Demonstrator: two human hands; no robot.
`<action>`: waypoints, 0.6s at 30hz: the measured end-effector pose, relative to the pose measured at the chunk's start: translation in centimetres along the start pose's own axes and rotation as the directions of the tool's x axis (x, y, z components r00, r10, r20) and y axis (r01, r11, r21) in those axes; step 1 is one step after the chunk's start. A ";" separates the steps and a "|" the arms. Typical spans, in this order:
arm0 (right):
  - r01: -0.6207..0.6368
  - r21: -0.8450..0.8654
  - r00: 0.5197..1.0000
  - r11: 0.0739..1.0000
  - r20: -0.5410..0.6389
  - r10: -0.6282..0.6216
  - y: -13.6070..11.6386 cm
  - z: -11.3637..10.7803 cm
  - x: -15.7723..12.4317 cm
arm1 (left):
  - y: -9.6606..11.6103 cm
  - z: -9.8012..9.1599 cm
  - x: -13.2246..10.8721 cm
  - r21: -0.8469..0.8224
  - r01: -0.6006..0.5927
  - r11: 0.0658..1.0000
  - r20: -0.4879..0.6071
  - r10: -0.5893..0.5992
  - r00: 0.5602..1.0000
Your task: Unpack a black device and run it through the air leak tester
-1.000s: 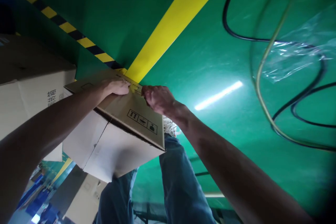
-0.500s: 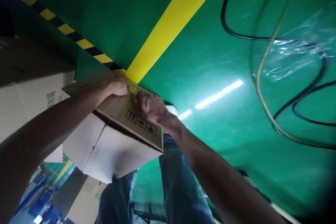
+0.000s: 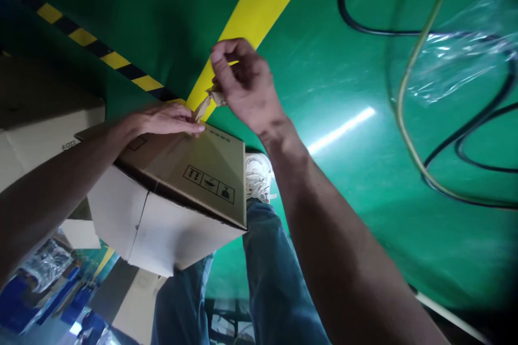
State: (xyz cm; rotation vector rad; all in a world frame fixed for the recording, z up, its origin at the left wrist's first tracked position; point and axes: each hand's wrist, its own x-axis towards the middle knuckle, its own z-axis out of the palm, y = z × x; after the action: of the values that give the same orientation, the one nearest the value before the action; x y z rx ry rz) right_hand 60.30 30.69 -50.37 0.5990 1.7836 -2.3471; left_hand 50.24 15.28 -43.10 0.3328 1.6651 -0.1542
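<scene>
A brown cardboard box (image 3: 216, 164) stands tilted in front of my legs, with printed handling symbols on its side and pale flaps facing me. My left hand (image 3: 168, 119) lies along the box's far edge, fingers stretched out and touching the cardboard. Above and beyond that edge, my right hand (image 3: 246, 83) is closed with its fingers curled. From it a crumpled strip of brown packing tape (image 3: 203, 108) runs down to the box beside my left fingertips. My left fingers partly cover the strip's lower end, so I cannot tell how it is attached.
Another cardboard box (image 3: 48, 132) stands at the left. A black cable (image 3: 382, 32), a yellowish hose (image 3: 404, 89) and clear plastic film (image 3: 445, 67) lie on the green floor at the right. My shoe (image 3: 258, 177) is close beside the box.
My right hand has lifted up and away from the box's surface, pulling the tape strip with it. My left hand's fingers have straightened along the edge.
</scene>
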 end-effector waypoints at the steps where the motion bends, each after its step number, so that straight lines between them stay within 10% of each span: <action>1: -0.037 0.067 0.999 0.997 -0.025 0.039 0.5 -0.3 -0.1 | -0.1 -0.1 0.0 -0.020 0.016 1.000 -0.006 -0.016 1.000; 8: -0.272 0.236 0.953 0.933 -0.064 0.295 4.6 -4.2 -5.4 | 0.8 0.5 0.6 -0.394 0.151 0.907 -0.121 -0.214 0.969; 13: -0.374 0.126 0.822 0.919 -0.415 0.391 7.3 -7.3 -7.9 | 1.5 0.6 0.8 -0.503 0.284 0.816 -0.058 -0.360 0.931; 15: -0.447 0.068 0.834 0.892 -0.328 0.444 8.2 -5.9 -7.7 | 1.3 0.5 1.0 -0.577 0.310 0.756 -0.044 -0.408 0.912; 18: -0.515 -0.135 0.841 0.847 0.110 0.529 8.5 -1.3 -6.7 | 0.6 0.4 1.1 -0.635 0.329 0.699 0.000 -0.426 0.905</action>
State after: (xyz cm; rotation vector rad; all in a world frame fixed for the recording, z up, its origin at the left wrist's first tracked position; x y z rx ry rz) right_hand 69.56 28.54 -55.69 0.7651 1.4314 -1.8652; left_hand 50.73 15.89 -44.18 -0.5314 1.8115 0.1286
